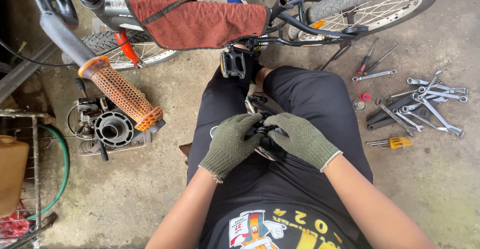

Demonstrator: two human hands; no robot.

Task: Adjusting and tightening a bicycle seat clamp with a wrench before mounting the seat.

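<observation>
Over the lap, the gloved left hand (231, 145) and right hand (301, 139) both clasp a small black metal part (265, 138). Silver wrenches (422, 106) lie scattered on the concrete floor (130, 189) beside a bicycle (200, 24).

single head view, looking steeply down, close over lap, floor around

olive green gloves (231, 146), red cloth (200, 23), orange dotted grip (122, 93)

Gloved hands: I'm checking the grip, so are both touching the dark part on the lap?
Touching. The head view shows the left hand and right hand wrapped around the dark part.
</observation>
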